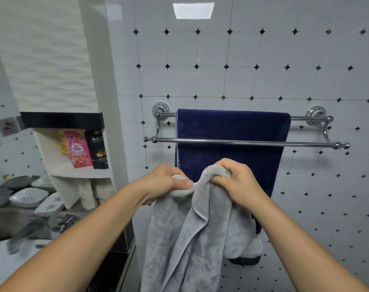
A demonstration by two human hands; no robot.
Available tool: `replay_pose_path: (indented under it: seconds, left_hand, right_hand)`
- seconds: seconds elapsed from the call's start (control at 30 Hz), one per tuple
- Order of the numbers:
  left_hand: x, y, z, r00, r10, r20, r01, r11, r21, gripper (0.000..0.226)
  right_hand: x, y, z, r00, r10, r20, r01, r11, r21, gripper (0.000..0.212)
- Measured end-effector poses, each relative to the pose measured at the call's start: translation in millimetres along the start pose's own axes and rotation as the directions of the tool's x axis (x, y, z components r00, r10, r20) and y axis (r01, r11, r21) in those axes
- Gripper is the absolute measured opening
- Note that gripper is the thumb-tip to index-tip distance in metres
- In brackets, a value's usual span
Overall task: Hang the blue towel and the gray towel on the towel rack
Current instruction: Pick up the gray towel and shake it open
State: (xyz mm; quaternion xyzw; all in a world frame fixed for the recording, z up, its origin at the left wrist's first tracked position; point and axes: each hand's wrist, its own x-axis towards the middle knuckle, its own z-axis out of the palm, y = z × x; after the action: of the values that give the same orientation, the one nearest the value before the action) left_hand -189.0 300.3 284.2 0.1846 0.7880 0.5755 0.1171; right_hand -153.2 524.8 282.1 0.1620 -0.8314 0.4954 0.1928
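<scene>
Half done, as I read it: blue towel [232,131] is draped over the back bar [305,118] of the towel rack [161,111], hanging flat against the tiled wall [263,70] and passing behind the front bar [242,142]. Gray towel [187,239] not hung yet. It's bunched at its top edge in both hands, below the front bar and in front of the blue one, the rest trailing down out of frame. Left hand [166,182] has its fingers curled round one gathered corner, thumb pressed on top; right hand [238,182] is clenched round the fold just beside it. The hands nearly touch, so the towel isn't spread. Left to do, I'd say: pull the hands apart to open the edge, lift it over the front bar, drape. Room: the front bar carries nothing along its whole length and the finials at both ends stick out, possible snag. Right side is open wall. On the left a white pillar [107,102] and a shelf with packets [82,148] sit near, so my left elbow has less room.
</scene>
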Motion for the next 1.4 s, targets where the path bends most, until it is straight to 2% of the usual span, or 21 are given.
replay_pose_path:
  seconds: [0.07,0.17,0.23,0.3,0.33,0.37,0.47,0.6,0.7,0.77,0.87,0.9,0.97,1.03,1.13,1.27,1.33,1.4]
  left_hand:
    - [1,-8,-4,0.996,-0.02,-0.086,0.017,0.999,-0.036,0.005]
    - [8,-15,-5,0.941,-0.072,-0.332,0.022,0.988,-0.152,0.012]
    - [11,-14,3,0.923,-0.094,-0.374,0.001,0.97,-0.243,0.009]
    - [13,-12,17,0.941,-0.057,-0.333,-0.037,0.962,-0.269,0.009]
    - [13,-10,24,0.953,-0.028,-0.303,-0.06,0.959,-0.276,0.009]
    - [12,-9,30,0.961,-0.007,-0.276,-0.077,0.954,-0.289,0.011]
    - [10,-5,37,0.977,-0.01,-0.212,-0.072,0.923,-0.378,0.008]
    - [9,-7,33,0.967,-0.045,-0.249,-0.048,0.933,-0.356,0.02]
    - [9,-2,32,0.956,-0.083,-0.283,-0.04,0.913,-0.405,0.018]
    - [9,2,35,0.97,-0.032,-0.24,-0.074,0.904,-0.421,0.023]
    - [7,4,36,0.979,0.064,-0.196,-0.141,0.902,-0.408,0.022]
    - [5,4,35,0.976,0.091,-0.199,-0.165,0.903,-0.398,0.02]
    - [2,4,29,0.965,0.144,-0.219,-0.212,0.918,-0.335,0.016]
    - [-1,2,21,0.959,0.197,-0.202,-0.238,0.95,-0.201,0.013]
    - [-11,0,8,0.967,0.241,-0.082,-0.243,0.97,-0.013,0.021]
    - [-25,-2,-5,0.959,0.272,0.081,-0.27,0.962,-0.032,0.017]
    - [-26,-2,-3,0.955,0.288,0.062,-0.293,0.953,0.082,0.018]
    - [-23,-1,2,0.948,0.319,0.013,-0.317,0.934,0.167,0.008]
  right_hand:
    - [0,2,-5,1.0,0.011,0.007,-0.011,0.998,0.064,0.014]
    - [-2,0,-13,0.996,-0.017,0.09,-0.006,0.969,0.249,0.009]
    - [-1,-7,-10,0.991,-0.043,0.125,-0.017,0.898,0.44,0.009]
    - [1,-12,-3,0.991,-0.028,0.133,-0.056,0.808,0.587,0.005]
    - [2,-13,0,0.993,-0.013,0.121,-0.061,0.808,0.587,0.002]
    - [3,-13,3,0.995,0.008,0.098,-0.059,0.85,0.523,0.004]
    - [2,-2,5,0.994,0.091,0.056,-0.101,0.973,0.209,0.014]
    - [-9,16,2,0.983,0.173,0.064,-0.175,0.984,0.017,0.016]
    - [-16,18,7,0.968,0.178,0.176,-0.184,0.983,0.015,0.017]
    - [-18,17,13,0.964,0.167,0.207,-0.173,0.985,0.012,0.026]
    - [-16,14,19,0.97,0.164,0.18,-0.168,0.986,0.006,0.007]
    - [-15,14,19,0.972,0.173,0.158,-0.178,0.984,0.018,0.008]
    - [-13,14,16,0.974,0.196,0.118,-0.204,0.977,0.062,0.008]
    - [-13,12,12,0.977,0.178,0.117,-0.192,0.974,0.12,0.008]
    - [-13,9,10,0.979,0.16,0.125,-0.182,0.964,0.196,0.009]
    - [-12,7,14,0.979,0.154,0.132,-0.182,0.956,0.231,0.009]
    - [-12,7,17,0.98,0.137,0.144,-0.169,0.956,0.239,0.008]
    - [-12,6,20,0.982,0.118,0.15,-0.152,0.96,0.237,0.008]
